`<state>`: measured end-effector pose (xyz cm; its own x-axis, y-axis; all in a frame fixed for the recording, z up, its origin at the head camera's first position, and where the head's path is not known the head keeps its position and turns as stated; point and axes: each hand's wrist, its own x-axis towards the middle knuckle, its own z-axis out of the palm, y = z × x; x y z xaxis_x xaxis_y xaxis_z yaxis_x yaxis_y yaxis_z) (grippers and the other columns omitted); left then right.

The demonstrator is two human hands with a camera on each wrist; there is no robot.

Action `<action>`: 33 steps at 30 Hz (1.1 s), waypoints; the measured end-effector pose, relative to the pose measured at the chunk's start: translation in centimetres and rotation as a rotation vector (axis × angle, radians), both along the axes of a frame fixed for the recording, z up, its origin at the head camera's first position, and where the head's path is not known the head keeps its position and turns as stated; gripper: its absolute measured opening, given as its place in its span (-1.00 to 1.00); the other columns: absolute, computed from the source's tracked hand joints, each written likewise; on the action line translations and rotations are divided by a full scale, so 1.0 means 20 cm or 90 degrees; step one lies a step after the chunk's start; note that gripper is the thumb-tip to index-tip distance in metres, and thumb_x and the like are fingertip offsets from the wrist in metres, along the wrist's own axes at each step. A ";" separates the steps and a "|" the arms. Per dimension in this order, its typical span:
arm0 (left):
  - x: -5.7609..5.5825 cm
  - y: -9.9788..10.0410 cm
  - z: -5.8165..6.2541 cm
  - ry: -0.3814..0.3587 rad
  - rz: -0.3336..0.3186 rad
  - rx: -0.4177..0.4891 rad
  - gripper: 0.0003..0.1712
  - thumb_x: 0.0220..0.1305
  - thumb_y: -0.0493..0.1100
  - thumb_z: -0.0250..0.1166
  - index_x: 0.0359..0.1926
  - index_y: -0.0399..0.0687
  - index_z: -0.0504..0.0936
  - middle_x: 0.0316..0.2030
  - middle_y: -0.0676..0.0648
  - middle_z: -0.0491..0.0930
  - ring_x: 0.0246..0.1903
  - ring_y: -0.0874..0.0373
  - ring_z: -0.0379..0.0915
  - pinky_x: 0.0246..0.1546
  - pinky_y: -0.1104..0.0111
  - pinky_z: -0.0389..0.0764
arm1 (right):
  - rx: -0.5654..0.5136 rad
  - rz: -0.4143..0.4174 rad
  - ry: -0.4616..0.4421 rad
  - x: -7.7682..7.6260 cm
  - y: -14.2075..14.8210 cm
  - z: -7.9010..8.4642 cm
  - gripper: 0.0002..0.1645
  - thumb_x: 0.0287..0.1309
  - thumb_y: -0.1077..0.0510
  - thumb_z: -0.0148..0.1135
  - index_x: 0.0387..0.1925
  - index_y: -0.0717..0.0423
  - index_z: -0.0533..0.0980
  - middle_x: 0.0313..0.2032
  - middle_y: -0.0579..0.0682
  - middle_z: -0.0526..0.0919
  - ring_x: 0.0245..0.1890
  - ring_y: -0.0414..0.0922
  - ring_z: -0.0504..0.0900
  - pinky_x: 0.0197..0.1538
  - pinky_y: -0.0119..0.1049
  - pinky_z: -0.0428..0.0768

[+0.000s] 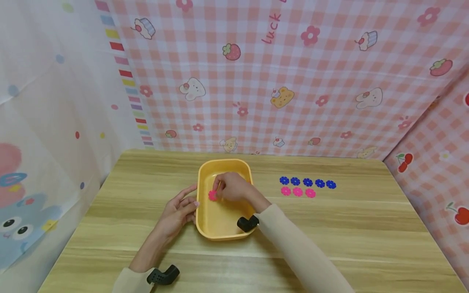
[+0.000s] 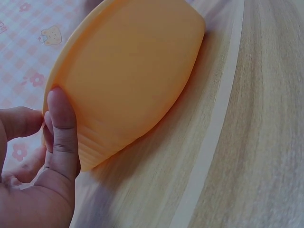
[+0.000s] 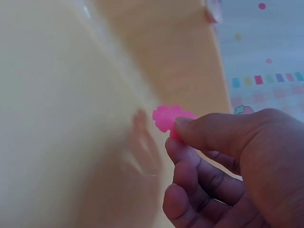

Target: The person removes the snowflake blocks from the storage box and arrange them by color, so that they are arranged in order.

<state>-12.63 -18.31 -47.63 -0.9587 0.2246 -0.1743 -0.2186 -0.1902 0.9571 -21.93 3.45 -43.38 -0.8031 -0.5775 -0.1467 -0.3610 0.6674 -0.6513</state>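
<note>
A yellow plastic tub (image 1: pixel 224 237) with rounded corners stands on the table. My left hand (image 1: pixel 175 215) holds its left side, thumb tip at the rim and other fingers against the outer wall (image 2: pixel 123 61). Inside the tub, my right hand (image 1: pixel 233 187) pinches a pink notched plastic disc (image 3: pixel 166 117) between thumb and fingers. In the head view this disc shows near the tub's left wall, above its floor. To the right of the tub, several blue notched discs (image 1: pixel 307 182) lie in a row, with three pink ones (image 1: pixel 297 191) in a row just below.
The wood-grain table (image 1: pixel 366 236) reaches back to a pink checked cloth (image 1: pixel 256 81) hung behind it. A white patterned cloth (image 1: pixel 55 101) hangs on the left. Black wrist cameras (image 1: pixel 163 275) sit on both sleeves; the right one overlaps the tub's near right corner.
</note>
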 end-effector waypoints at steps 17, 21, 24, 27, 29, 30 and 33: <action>0.00 -0.01 0.00 -0.007 -0.001 -0.005 -0.30 0.48 -0.30 0.20 0.55 0.00 0.21 -0.23 0.04 0.56 -0.43 0.23 0.55 -0.44 0.44 0.68 | -0.102 0.011 0.019 0.08 0.13 0.12 -0.94 0.26 0.23 0.30 -0.25 0.01 0.62 -0.45 -0.12 0.66 -0.44 -0.22 0.52 -0.27 -0.41 0.52; 0.00 0.00 -0.01 -0.005 0.000 -0.006 -0.30 0.49 -0.31 0.20 0.56 0.00 0.21 -0.23 0.03 0.56 -0.43 0.23 0.54 -0.44 0.44 0.68 | -0.119 0.005 0.037 0.09 0.18 0.12 -0.92 0.25 0.24 0.28 -0.24 0.02 0.62 -0.43 -0.11 0.66 -0.42 -0.22 0.54 -0.26 -0.40 0.55; 0.00 0.00 -0.01 -0.005 0.001 -0.006 -0.30 0.48 -0.31 0.20 0.55 0.00 0.21 -0.24 0.04 0.56 -0.44 0.23 0.54 -0.44 0.44 0.68 | -0.124 -0.009 0.047 0.10 0.22 0.12 -0.94 0.26 0.21 0.29 -0.24 0.01 0.63 -0.40 -0.11 0.66 -0.40 -0.21 0.56 -0.25 -0.39 0.58; 0.00 0.00 -0.01 0.000 -0.001 -0.007 -0.29 0.48 -0.30 0.21 0.56 -0.01 0.21 -0.24 0.05 0.57 -0.45 0.24 0.54 -0.45 0.44 0.67 | -0.132 -0.027 0.054 0.12 0.27 0.13 -0.96 0.27 0.18 0.32 -0.24 0.02 0.64 -0.38 -0.12 0.66 -0.36 -0.21 0.57 -0.24 -0.40 0.59; 0.00 0.00 -0.01 0.001 0.000 -0.009 -0.28 0.48 -0.30 0.22 0.56 -0.01 0.20 -0.24 0.05 0.57 -0.45 0.24 0.54 -0.45 0.44 0.67 | -0.140 -0.034 0.056 0.14 0.29 0.13 -0.96 0.28 0.17 0.33 -0.24 0.03 0.64 -0.37 -0.11 0.67 -0.35 -0.20 0.57 -0.23 -0.41 0.59; 0.00 0.00 -0.01 0.001 0.001 -0.010 -0.28 0.47 -0.30 0.22 0.56 -0.02 0.20 -0.24 0.06 0.58 -0.45 0.24 0.54 -0.45 0.44 0.67 | -0.144 -0.036 0.058 0.14 0.31 0.13 -0.95 0.29 0.17 0.33 -0.23 0.04 0.65 -0.36 -0.10 0.67 -0.35 -0.19 0.57 -0.23 -0.40 0.59; 0.00 0.00 -0.01 -0.001 0.002 -0.014 -0.28 0.47 -0.30 0.22 0.55 -0.03 0.20 -0.23 0.06 0.59 -0.45 0.24 0.54 -0.44 0.44 0.67 | -0.157 -0.060 0.048 0.17 0.34 0.12 -0.96 0.30 0.16 0.35 -0.23 0.02 0.65 -0.34 -0.09 0.68 -0.34 -0.18 0.57 -0.22 -0.40 0.59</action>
